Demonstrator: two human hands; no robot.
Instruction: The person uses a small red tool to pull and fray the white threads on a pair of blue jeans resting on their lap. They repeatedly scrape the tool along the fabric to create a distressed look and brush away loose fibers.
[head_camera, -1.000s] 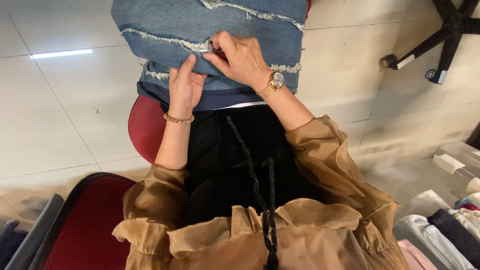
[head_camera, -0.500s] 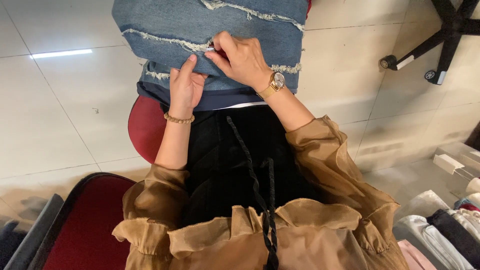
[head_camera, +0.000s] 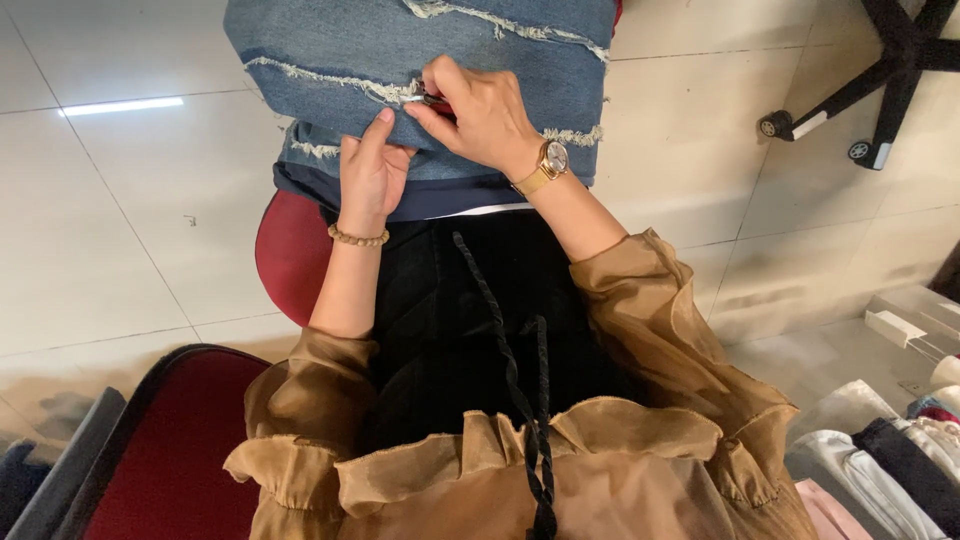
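A blue denim garment (head_camera: 400, 50) with frayed white fringe rows lies over my lap, above a dark blue layer. My left hand (head_camera: 368, 172) presses flat on the denim's lower edge, a bead bracelet on the wrist. My right hand (head_camera: 480, 115), wearing a gold wristwatch, pinches a small dark tool (head_camera: 436, 100) against a frayed fringe row. What kind of tool it is stays hidden by the fingers. I wear a black skirt and brown ruffled sleeves.
A red round stool seat (head_camera: 290, 250) shows under my lap. A red-cushioned chair (head_camera: 170, 450) stands at lower left. An office chair base with castors (head_camera: 880, 80) is at upper right. Folded clothes (head_camera: 890, 460) and a white box lie at lower right on the tiled floor.
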